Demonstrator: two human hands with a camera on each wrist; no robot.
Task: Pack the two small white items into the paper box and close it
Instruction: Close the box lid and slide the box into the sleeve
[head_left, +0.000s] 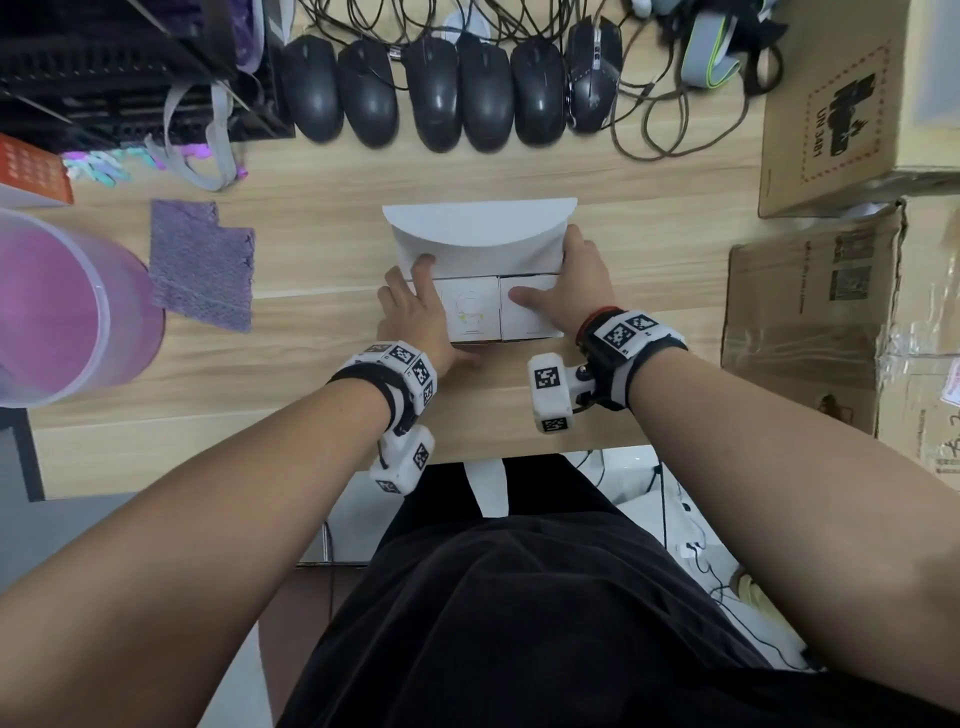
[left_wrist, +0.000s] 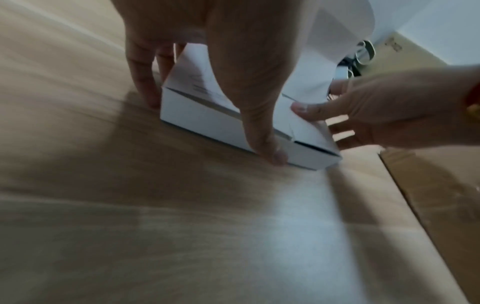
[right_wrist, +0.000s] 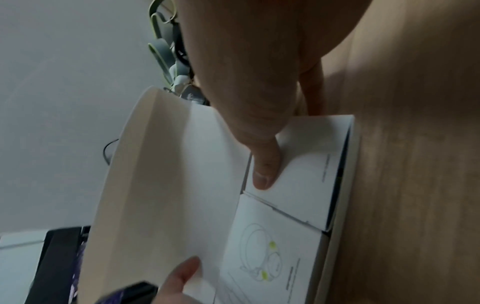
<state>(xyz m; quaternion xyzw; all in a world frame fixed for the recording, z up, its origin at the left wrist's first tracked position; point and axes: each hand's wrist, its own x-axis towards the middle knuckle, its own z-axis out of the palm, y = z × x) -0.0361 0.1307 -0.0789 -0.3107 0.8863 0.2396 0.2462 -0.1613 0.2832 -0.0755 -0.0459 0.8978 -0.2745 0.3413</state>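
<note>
Pressing down with its thumb, the right hand (head_left: 574, 283) is pinning the right-hand small white item (head_left: 527, 306) in the paper box (head_left: 506, 343), its other fingers spread along the box's right end beside the raised lid (head_left: 478, 236). The left hand (head_left: 415, 306) is straddling the box's left end: forefinger reaching up to the lid's lower edge, thumb curled round the near wall, so the box is being gripped there. Both items are lying flat and side by side inside, the left-hand small white item (head_left: 470, 309) touching its neighbour; the box is sitting on the wooden table (head_left: 322, 249), near its front edge. Judged step: closing. Doing it well likely means sliding the right thumb out only as the lid comes over, keeping the left hand bracing the box, and guiding the curved flap down the front wall without creasing it. The head view alone is showing the surroundings, a row of computer mice (head_left: 447, 93) well beyond the lid. The left wrist view is showing the thumb tip (left_wrist: 279, 157) against the near wall at table level; the right wrist view is showing a faint printed drawing with yellow dots (right_wrist: 267, 257) on the left item.
</note>
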